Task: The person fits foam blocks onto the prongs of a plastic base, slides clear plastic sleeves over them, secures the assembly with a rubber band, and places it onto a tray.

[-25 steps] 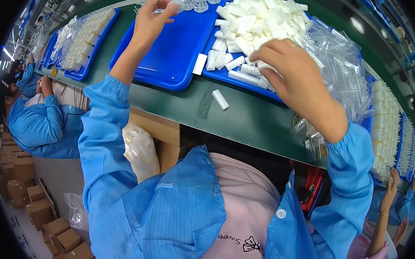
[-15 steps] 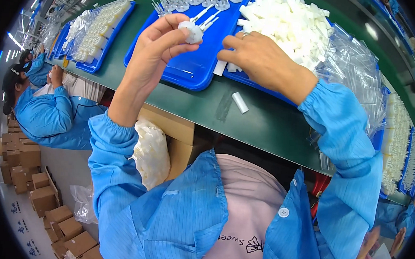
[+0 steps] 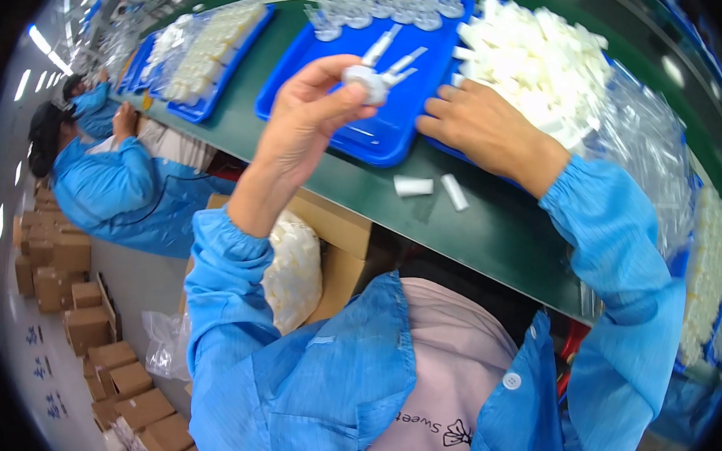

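Between the thumb and fingers of my left hand (image 3: pixel 314 111) is a round whitish base with prongs (image 3: pixel 365 83). Its prongs point up and away, and one looks thicker and whiter, as if sleeved. My right hand (image 3: pixel 495 126) rests at the near left edge of a pile of short white tubes (image 3: pixel 532 62). Its fingers are curled inward; whatever they may hold is hidden. On the green table in front of my hands lie two loose pieces, a white tube (image 3: pixel 413 186) and another white tube (image 3: pixel 455 192) to its right.
A blue tray (image 3: pixel 382 148) carries several clear pronged bases (image 3: pixel 327 29) at its far end. Clear plastic bags (image 3: pixel 643 143) lie right of the pile. More loaded trays stand at both sides. A cardboard box (image 3: pixel 340 224) with a filled bag sits below the table edge. A co-worker (image 3: pixel 120 182) sits at left.
The view has shifted, so the scene sits further right and lower. A white tube that was by my right fingertips now lies on the table, left of the other loose tube.
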Action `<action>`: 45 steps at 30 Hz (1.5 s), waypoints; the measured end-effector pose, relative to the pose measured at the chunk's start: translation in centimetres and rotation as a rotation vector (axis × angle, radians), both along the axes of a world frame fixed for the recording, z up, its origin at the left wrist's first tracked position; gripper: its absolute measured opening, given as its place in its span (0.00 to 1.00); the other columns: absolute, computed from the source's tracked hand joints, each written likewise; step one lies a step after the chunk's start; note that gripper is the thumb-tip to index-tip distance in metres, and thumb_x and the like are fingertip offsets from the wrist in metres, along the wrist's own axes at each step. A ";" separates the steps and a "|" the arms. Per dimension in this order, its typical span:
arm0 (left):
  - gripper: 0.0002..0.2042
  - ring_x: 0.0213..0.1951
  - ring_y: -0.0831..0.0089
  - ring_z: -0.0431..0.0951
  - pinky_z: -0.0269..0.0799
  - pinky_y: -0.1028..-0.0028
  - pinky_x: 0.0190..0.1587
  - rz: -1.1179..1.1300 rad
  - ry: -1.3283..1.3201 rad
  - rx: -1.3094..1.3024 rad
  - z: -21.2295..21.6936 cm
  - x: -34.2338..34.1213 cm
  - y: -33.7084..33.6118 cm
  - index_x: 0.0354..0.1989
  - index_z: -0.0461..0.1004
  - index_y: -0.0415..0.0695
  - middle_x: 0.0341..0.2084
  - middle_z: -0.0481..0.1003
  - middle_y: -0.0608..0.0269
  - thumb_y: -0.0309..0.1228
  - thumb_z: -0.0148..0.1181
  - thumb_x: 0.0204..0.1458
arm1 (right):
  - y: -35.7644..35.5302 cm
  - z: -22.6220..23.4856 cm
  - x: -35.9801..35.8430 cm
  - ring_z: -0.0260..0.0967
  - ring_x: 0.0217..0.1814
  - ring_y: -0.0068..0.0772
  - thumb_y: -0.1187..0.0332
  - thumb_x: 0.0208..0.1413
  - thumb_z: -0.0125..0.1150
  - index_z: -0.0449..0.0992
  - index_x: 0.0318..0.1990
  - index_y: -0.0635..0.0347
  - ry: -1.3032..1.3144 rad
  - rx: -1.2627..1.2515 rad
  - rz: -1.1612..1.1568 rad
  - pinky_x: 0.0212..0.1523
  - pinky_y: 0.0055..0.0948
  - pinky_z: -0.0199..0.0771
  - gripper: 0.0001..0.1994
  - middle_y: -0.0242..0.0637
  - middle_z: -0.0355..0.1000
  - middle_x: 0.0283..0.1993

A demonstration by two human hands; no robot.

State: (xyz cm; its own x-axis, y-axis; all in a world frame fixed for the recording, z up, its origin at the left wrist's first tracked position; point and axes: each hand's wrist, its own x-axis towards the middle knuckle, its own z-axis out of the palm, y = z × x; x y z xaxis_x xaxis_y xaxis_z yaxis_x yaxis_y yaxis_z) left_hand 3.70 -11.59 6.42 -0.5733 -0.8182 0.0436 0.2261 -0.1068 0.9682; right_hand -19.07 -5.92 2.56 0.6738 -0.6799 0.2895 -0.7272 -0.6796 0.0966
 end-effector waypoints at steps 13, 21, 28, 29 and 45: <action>0.16 0.39 0.69 0.78 0.76 0.75 0.40 0.009 0.005 -0.039 1.0 0.1 0.6 0.46 0.71 0.39 0.37 0.75 0.59 0.24 0.63 0.48 | 4.0 1.6 2.6 0.69 0.37 0.41 0.72 0.42 0.53 0.73 0.27 0.58 -0.272 0.145 0.030 0.36 0.36 0.69 0.04 0.38 0.69 0.29; 0.16 0.42 0.63 0.77 0.76 0.74 0.43 -0.055 0.004 0.015 1.4 -0.7 1.8 0.49 0.67 0.41 0.40 0.74 0.56 0.28 0.59 0.52 | 5.6 -1.8 5.5 0.69 0.36 0.30 0.69 0.47 0.52 0.73 0.40 0.59 0.140 0.062 0.086 0.33 0.27 0.65 0.11 0.31 0.69 0.28; 0.14 0.40 0.66 0.78 0.77 0.75 0.40 -0.092 0.006 0.015 2.3 -2.6 3.3 0.45 0.69 0.41 0.38 0.75 0.59 0.29 0.61 0.51 | 7.5 -1.2 6.7 0.68 0.34 0.28 0.67 0.48 0.51 0.71 0.45 0.58 0.292 -0.056 0.068 0.32 0.27 0.62 0.15 0.31 0.69 0.29; 0.13 0.39 0.68 0.78 0.76 0.75 0.40 -0.109 0.009 -0.006 2.4 -2.9 3.6 0.44 0.69 0.40 0.37 0.75 0.59 0.28 0.61 0.50 | 7.8 -0.9 6.5 0.68 0.34 0.31 0.68 0.48 0.51 0.70 0.43 0.59 0.265 -0.045 0.071 0.33 0.29 0.63 0.13 0.32 0.68 0.28; 0.08 0.36 0.69 0.71 0.67 0.75 0.37 -0.518 0.086 -0.512 -0.2 -4.1 14.1 0.34 0.77 0.39 0.35 0.70 0.57 0.19 0.63 0.44 | 24.8 4.0 -1.4 0.67 0.44 0.29 0.65 0.53 0.59 0.66 0.48 0.64 -2.040 0.191 -0.634 0.45 0.26 0.68 0.18 0.39 0.67 0.41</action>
